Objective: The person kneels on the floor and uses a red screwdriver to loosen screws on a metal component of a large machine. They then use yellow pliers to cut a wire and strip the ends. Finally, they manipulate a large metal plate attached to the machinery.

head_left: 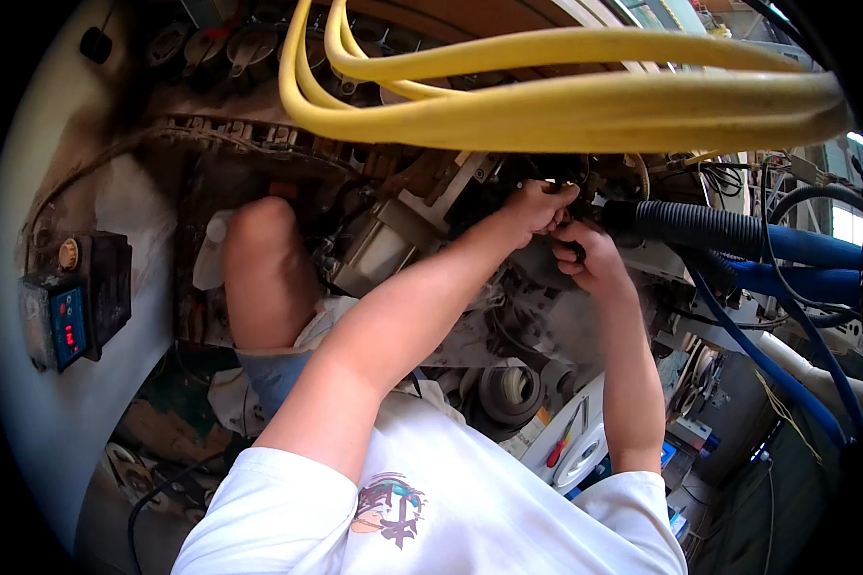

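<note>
Both arms reach forward into a dusty machine. My left hand (539, 208) is closed, with thumb and fingers pinched together beside dark machine parts; what is between them is too small to make out. Close by on its right and slightly nearer, my right hand (596, 259) has its fingers curled around a small dark object (576, 251), whose kind I cannot tell. Just right of the hands ends a black corrugated hose (686, 222). A grey metal housing (382, 251) sits to their left.
Thick yellow hoses (566, 110) arch across the top, above my hands. Blue hoses (801, 280) run along the right. A control box with a red display (65, 321) is fixed to the left panel. A red-handled screwdriver (558, 448) lies near my right arm, by a dark round part (510, 388).
</note>
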A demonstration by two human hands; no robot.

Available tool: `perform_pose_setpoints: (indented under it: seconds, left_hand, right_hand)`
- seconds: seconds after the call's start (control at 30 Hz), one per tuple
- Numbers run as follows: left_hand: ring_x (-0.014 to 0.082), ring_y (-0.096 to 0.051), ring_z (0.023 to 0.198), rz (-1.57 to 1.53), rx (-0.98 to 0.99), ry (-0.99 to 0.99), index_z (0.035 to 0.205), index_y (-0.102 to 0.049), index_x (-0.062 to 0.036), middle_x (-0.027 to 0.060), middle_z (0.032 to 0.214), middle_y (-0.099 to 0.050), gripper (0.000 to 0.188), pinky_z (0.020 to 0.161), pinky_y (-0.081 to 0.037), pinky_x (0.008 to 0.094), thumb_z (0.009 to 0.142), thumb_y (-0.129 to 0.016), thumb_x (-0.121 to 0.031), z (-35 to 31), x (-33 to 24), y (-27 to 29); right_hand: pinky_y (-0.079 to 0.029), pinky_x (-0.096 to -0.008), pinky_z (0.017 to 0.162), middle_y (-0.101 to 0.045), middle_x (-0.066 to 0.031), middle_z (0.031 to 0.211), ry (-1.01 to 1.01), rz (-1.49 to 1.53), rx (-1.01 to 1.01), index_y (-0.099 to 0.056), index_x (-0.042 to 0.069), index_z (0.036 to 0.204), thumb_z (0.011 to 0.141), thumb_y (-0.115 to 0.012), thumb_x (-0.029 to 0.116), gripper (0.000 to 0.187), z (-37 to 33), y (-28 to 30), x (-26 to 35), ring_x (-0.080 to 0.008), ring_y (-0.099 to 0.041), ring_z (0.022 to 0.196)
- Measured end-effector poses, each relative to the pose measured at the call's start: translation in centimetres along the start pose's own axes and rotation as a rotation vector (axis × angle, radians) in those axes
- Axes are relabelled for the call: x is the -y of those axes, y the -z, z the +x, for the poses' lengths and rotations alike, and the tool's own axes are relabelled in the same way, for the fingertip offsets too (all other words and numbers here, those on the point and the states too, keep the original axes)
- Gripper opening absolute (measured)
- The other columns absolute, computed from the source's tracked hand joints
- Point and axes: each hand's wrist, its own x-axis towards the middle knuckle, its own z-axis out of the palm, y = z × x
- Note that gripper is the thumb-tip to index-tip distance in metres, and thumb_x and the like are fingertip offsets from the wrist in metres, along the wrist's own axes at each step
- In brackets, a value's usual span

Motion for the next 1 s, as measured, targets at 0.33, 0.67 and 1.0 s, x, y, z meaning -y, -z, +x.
perform_pose_setpoints:
  seconds: [0.33, 0.67, 1.0]
  left_hand:
    - [0.0080, -0.051, 0.063, 0.184, 0.146, -0.014, 0.097, -0.068, -0.0072, -0.0022, 0.074, -0.058, 0.027, 0.059, -0.044, 0.0254, 0.100, -0.067, -0.034, -6.7, 1.9, -0.6]
    - [0.0154, -0.067, 0.095, 0.550, 0.183, -0.055, 0.126, -0.059, 0.0037, 0.0086, 0.106, -0.071, 0.039, 0.084, -0.054, 0.0306, 0.099, -0.066, -0.024, -19.0, 3.5, -2.5]
    - [0.0208, -0.061, 0.086, 0.864, 0.419, 0.049, 0.140, -0.045, -0.0008, 0.0124, 0.098, -0.064, 0.048, 0.081, -0.051, 0.0347, 0.104, -0.053, -0.031, -25.7, 1.7, -5.3]
  right_hand:
    - [-0.046, -0.0300, 0.086, -0.059, -0.0065, 0.093, 0.543, -0.687, -0.197, -0.051, 0.000, 0.125, 0.078, -0.061, 0.002, 0.048, -4.3, -0.6, -7.4, -0.0219, -0.058, 0.089]
    - [-0.051, -0.0356, 0.095, -0.064, -0.0185, 0.119, 0.689, -0.753, -0.417, -0.049, -0.003, 0.136, 0.074, -0.078, 0.009, 0.070, -12.9, -3.2, -16.2, -0.0273, -0.065, 0.108]
    - [-0.050, -0.0273, 0.094, -0.068, -0.0082, 0.125, 0.623, -0.119, -0.330, -0.057, -0.004, 0.136, 0.102, -0.066, 0.020, 0.043, -20.2, -6.1, -19.9, -0.0129, -0.063, 0.105]
